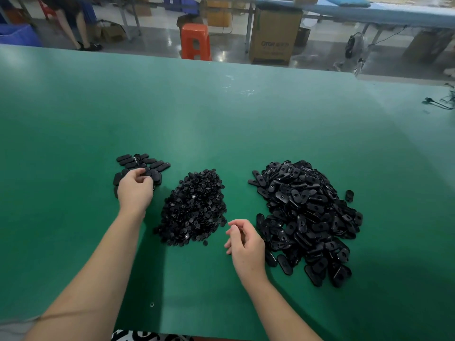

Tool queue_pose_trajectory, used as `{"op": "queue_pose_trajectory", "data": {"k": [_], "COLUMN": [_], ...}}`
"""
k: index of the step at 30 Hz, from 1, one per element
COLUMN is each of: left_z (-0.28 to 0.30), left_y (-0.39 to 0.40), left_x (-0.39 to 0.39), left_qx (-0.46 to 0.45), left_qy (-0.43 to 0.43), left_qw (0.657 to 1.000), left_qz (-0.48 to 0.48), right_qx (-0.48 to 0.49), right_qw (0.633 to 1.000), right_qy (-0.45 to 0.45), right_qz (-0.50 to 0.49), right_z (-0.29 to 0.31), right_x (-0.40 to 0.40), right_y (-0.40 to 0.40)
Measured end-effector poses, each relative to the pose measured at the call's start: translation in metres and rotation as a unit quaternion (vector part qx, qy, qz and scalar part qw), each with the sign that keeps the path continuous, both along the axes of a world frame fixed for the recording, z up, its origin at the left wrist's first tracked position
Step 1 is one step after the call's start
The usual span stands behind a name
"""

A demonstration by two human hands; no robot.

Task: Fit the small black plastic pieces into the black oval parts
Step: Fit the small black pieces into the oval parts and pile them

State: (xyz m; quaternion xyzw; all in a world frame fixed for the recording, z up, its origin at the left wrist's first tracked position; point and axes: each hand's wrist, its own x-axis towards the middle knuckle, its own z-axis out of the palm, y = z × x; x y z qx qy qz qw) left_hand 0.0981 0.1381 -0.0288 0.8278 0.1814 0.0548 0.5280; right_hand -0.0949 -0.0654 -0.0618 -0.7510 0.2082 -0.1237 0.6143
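A heap of small black round plastic pieces [193, 207] lies in the middle of the green table [221, 114]. To its right sits a larger heap of black oval parts [307, 217]. At the left, a small flat group of oval parts [145, 163] is spread out. My left hand [135, 188] lies over that small group with fingers curled; whether they hold a part I cannot tell. My right hand [246, 244] hovers between the two heaps, fingers loosely curled, with nothing visible in it.
One oval part [349, 195] stands alone right of the big heap. A tiny loose piece [152, 304] lies near the front edge. Beyond the table's far edge stand an orange stool [195, 41], a cardboard box [274, 35] and a person at the far left. Cables [438, 102] lie at the right edge.
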Motion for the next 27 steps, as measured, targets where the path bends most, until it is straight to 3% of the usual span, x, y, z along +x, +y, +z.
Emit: {"op": "queue_pose_trajectory", "data": {"k": [3, 7, 13, 20, 23, 25, 27], "left_z": [0.005, 0.022, 0.038, 0.028, 0.024, 0.021, 0.02], "left_y": [-0.017, -0.057, -0.132, -0.185, -0.196, -0.2, -0.203], "left_x": [-0.01, -0.029, -0.064, -0.072, -0.074, -0.076, -0.078], "left_qx": [0.035, 0.097, 0.179, 0.266, 0.307, 0.328, 0.337], "left_qy": [-0.01, -0.036, -0.039, 0.069, 0.092, 0.09, 0.082], "left_qw": [0.998, 0.974, 0.868, 0.785, 0.76, 0.75, 0.745], "left_qz": [-0.053, -0.203, -0.463, -0.555, -0.566, -0.567, -0.569], "right_qx": [-0.004, -0.005, -0.027, -0.102, -0.194, -0.14, -0.009], "right_qw": [1.0, 1.0, 0.999, 0.994, 0.978, 0.988, 0.996], "right_qy": [0.002, 0.012, 0.025, 0.039, 0.067, 0.06, 0.073], "right_qz": [0.001, -0.005, -0.002, 0.016, 0.023, -0.017, -0.048], "right_z": [0.0, -0.001, -0.001, 0.0, 0.003, 0.003, 0.006], "right_x": [0.0, 0.001, 0.004, 0.002, 0.003, 0.009, 0.012], "right_y": [0.0, 0.0, 0.002, -0.001, -0.002, 0.001, 0.001]}}
